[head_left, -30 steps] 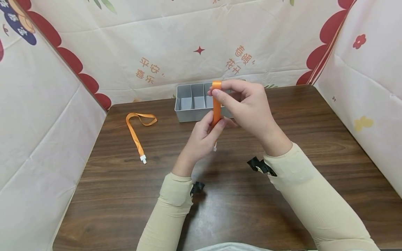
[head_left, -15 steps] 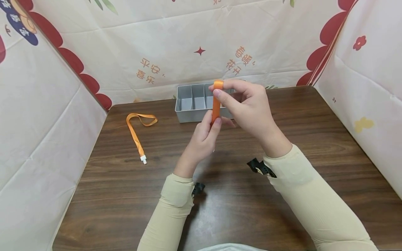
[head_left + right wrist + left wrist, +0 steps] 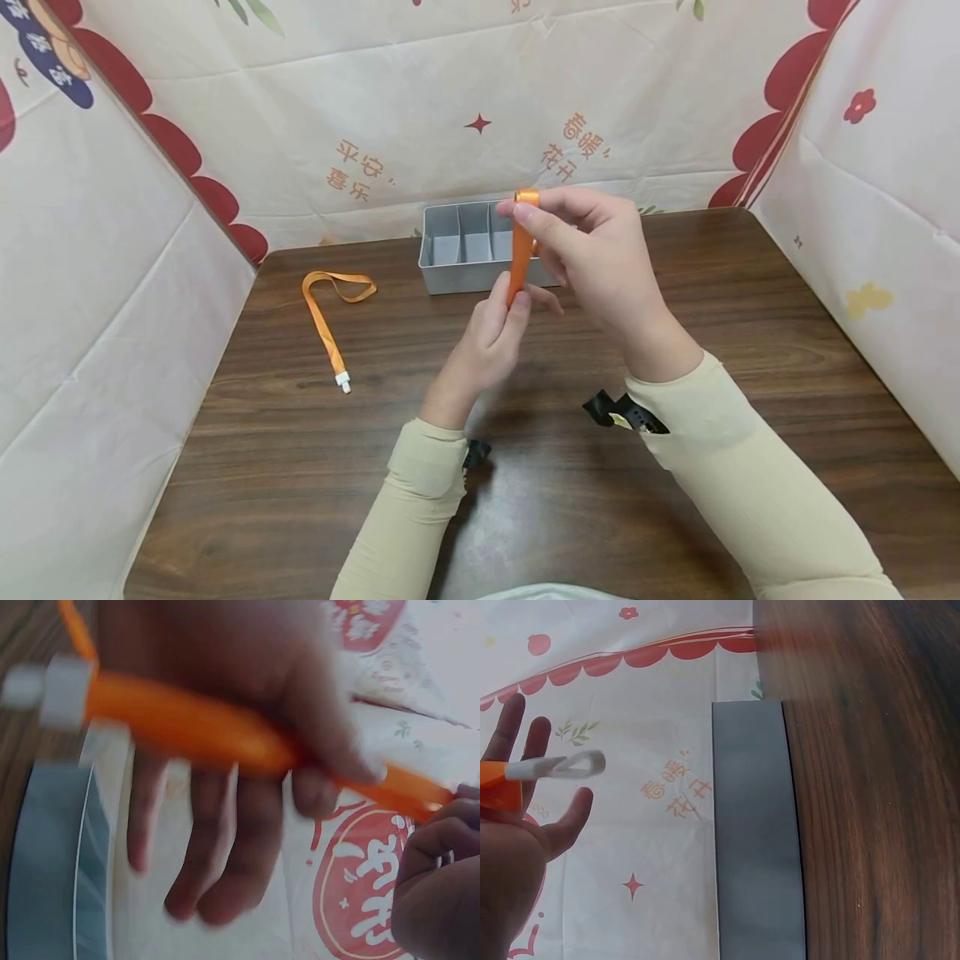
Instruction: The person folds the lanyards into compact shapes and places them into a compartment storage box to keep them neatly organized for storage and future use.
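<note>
Between my two hands an orange lanyard stands upright, folded into a narrow band. My left hand pinches its lower part between thumb and fingers. At the top, my right hand pinches the band, which loops over the index finger. The lanyard's white plastic clip sticks out past the left hand in the left wrist view; the head view hides it. A second orange lanyard lies on the table to the left, with its own white clip toward me.
A grey divided box stands at the back of the brown wooden table, partly behind the hands. Printed white cloth screens the back and both sides.
My right hand has tilted the band's top slightly to the right, and the loop there shows wider. The held lanyard's clip has gone from sight below the left hand.
</note>
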`<state>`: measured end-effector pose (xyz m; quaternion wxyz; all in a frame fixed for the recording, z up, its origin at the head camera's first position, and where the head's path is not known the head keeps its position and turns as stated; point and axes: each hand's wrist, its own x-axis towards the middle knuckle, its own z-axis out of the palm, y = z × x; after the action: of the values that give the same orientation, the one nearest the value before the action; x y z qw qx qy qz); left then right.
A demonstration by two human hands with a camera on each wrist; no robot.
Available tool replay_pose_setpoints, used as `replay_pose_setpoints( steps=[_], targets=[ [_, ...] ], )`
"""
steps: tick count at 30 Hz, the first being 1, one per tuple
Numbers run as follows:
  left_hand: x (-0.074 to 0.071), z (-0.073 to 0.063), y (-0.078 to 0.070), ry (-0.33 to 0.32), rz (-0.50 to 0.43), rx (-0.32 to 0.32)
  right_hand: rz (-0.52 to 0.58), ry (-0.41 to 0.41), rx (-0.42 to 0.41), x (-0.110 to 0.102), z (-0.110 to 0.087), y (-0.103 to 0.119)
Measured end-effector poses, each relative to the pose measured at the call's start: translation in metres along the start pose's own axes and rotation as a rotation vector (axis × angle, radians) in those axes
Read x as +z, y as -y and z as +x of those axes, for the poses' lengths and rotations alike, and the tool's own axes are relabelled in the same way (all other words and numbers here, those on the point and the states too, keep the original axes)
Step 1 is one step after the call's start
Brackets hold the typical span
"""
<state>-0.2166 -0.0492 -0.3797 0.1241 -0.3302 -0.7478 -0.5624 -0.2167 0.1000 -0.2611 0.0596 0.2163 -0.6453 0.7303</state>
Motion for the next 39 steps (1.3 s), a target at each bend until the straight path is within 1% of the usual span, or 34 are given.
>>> replay_pose_setpoints(
  steps=[3,6,8,10,13,15,18,22,24,26,27,29,32,34,35,37,39],
  targets=[
    [0.000,0.000,0.002,-0.028,0.041,0.054,0.088,-0.012,0.075,0.001,0.001,0.003],
    [0.000,0.000,0.004,-0.059,0.074,0.101,0.152,-0.019,0.179,0.001,0.001,0.007],
    [0.000,0.000,0.005,-0.072,0.091,0.110,0.195,-0.015,0.259,0.001,0.001,0.010],
    [0.001,0.000,0.005,-0.074,0.099,0.114,0.235,-0.012,0.320,0.000,0.001,0.012],
    [0.001,-0.002,0.008,-0.080,0.119,0.133,0.277,-0.014,0.370,-0.002,0.001,0.015],
    [0.001,-0.002,0.009,-0.086,0.143,0.163,0.277,-0.022,0.374,-0.002,0.000,0.015],
    [0.000,-0.003,0.009,-0.105,0.208,0.234,0.227,-0.034,0.350,-0.003,0.000,0.012],
    [-0.005,-0.006,0.004,-0.139,0.311,0.338,0.065,-0.056,0.293,-0.006,0.003,0.001],
    [-0.008,-0.008,-0.001,-0.166,0.358,0.393,-0.036,-0.057,0.296,-0.009,0.006,-0.007],
    [-0.011,-0.009,-0.008,-0.188,0.359,0.440,-0.128,-0.043,0.326,-0.013,0.008,-0.015],
    [-0.013,-0.008,-0.011,-0.198,0.342,0.455,-0.167,-0.031,0.350,-0.015,0.009,-0.020],
    [-0.016,-0.007,-0.018,-0.210,0.255,0.467,-0.262,-0.001,0.396,-0.017,0.010,-0.027],
    [-0.021,-0.005,-0.027,-0.245,0.049,0.421,-0.368,0.070,0.470,-0.019,0.006,-0.040],
    [-0.024,-0.003,-0.031,-0.293,-0.090,0.359,-0.432,0.121,0.489,-0.019,0.001,-0.049],
    [-0.025,-0.002,-0.032,-0.322,-0.145,0.318,-0.447,0.149,0.493,-0.018,-0.002,-0.054],
    [-0.026,0.000,-0.034,-0.374,-0.247,0.234,-0.438,0.199,0.487,-0.016,-0.010,-0.064],
    [-0.027,0.003,-0.035,-0.415,-0.306,0.148,-0.382,0.233,0.485,-0.012,-0.019,-0.071]
  ],
)
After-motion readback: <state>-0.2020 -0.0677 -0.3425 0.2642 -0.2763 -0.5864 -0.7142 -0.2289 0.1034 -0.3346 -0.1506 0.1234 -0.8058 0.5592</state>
